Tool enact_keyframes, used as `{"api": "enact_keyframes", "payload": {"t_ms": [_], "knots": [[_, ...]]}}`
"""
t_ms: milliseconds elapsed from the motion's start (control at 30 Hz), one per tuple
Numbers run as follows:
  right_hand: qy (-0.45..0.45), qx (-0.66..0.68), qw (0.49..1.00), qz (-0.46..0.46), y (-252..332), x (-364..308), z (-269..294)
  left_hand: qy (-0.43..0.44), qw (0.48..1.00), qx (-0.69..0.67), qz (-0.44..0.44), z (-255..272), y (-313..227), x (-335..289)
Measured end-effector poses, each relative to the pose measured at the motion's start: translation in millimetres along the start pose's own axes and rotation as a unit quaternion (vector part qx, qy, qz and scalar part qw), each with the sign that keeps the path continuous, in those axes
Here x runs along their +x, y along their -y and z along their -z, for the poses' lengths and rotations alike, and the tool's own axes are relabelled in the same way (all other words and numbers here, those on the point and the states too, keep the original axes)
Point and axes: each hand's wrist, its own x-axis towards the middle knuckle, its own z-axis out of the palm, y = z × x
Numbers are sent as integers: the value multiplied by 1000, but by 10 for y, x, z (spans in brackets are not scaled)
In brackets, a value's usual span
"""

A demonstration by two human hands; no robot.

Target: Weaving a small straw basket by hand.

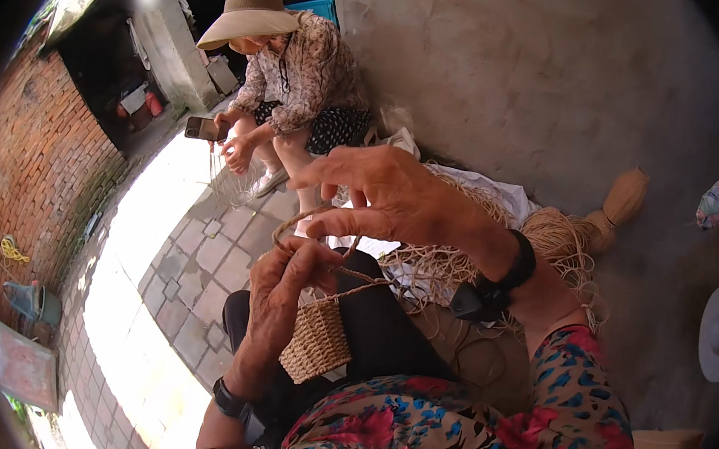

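Observation:
A small woven straw basket (317, 340) hangs tilted over my dark-trousered lap, just below my left hand (284, 279). My left fingers are closed in a pinch on a straw cord (362, 287) at the basket's upper end; the exact grip is partly hidden. The cord bends up into a loop above these fingers and also trails off to the right. Above and to the right, my right hand (392, 195) has its fingers stretched and its thumb apart, close to the loop. Whether the thumb touches the loop I cannot tell.
Another person (290, 90) in a wide-brimmed hat sits ahead, holding a phone (205, 129) and pale strands. Heaps of loose straw cord (432, 269) lie on white sheeting at my right, beside a bundled skein (625, 196). A concrete wall (518, 76) stands behind.

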Motion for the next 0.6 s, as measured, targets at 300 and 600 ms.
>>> {"api": "enact_keyframes", "payload": {"t_ms": [300,600], "knots": [[-29,186,948,-256,-945,-543,-1038,-136,966,-220,-25,565,-73,-260],[-445,-310,733,-411,-2152,-2212,820,-646,742,-163,-66,4145,715,-2450]]}}
